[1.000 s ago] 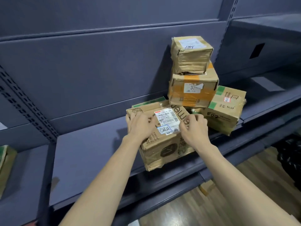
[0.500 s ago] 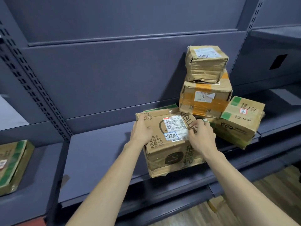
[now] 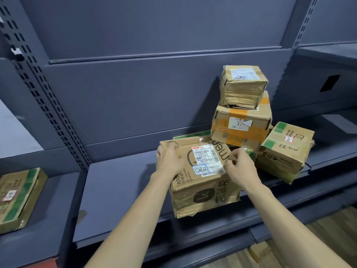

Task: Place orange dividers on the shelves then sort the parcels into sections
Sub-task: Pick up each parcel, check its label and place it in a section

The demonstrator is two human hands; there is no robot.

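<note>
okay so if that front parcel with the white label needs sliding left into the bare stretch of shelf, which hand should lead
Probably the right hand: it sits at the front parcel's right edge, on the stack's side, so it can push leftward. The left hand grips the top-left corner and can steady it along the shelf.

Both arms outstretched, left hand (image 3: 170, 158) and right hand (image 3: 240, 165) apparently curled, gripping.

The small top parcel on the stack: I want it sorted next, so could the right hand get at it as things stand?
Probably yes, once freed. The right hand now grips the front box; the small top parcel sits uncovered on the orange-taped box, open space before it.
</note>
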